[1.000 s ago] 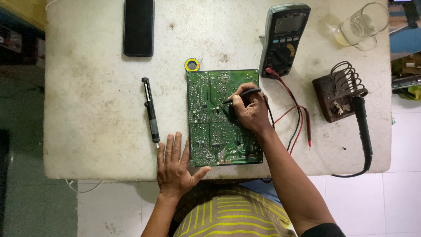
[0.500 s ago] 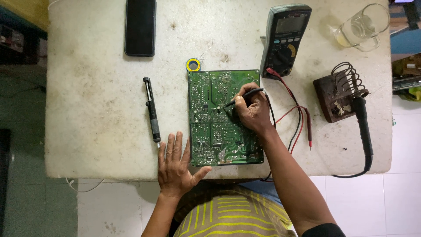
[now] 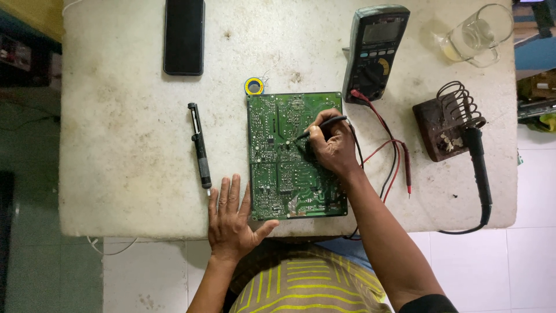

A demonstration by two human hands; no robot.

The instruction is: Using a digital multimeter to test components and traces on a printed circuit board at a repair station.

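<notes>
Right hand [image 3: 331, 148] clenched on thin black probe [image 3: 322, 125], tip touching green rectangular circuit board [image 3: 278, 174] mid-check; left hand [image 3: 231, 220] flat, released, on worn white bench [image 3: 127, 145].

White table [image 3: 127, 145] bears circuit board [image 3: 278, 174], phone [image 3: 183, 36], multimeter [image 3: 373, 52], perhaps solder [image 3: 253, 86].

Your right hand [image 3: 331, 145] has slid the thin black test probe [image 3: 322, 125] slightly along the green rectangular circuit board [image 3: 292, 156], its tip now nearer the board's middle; your wrist has shifted with it.
</notes>
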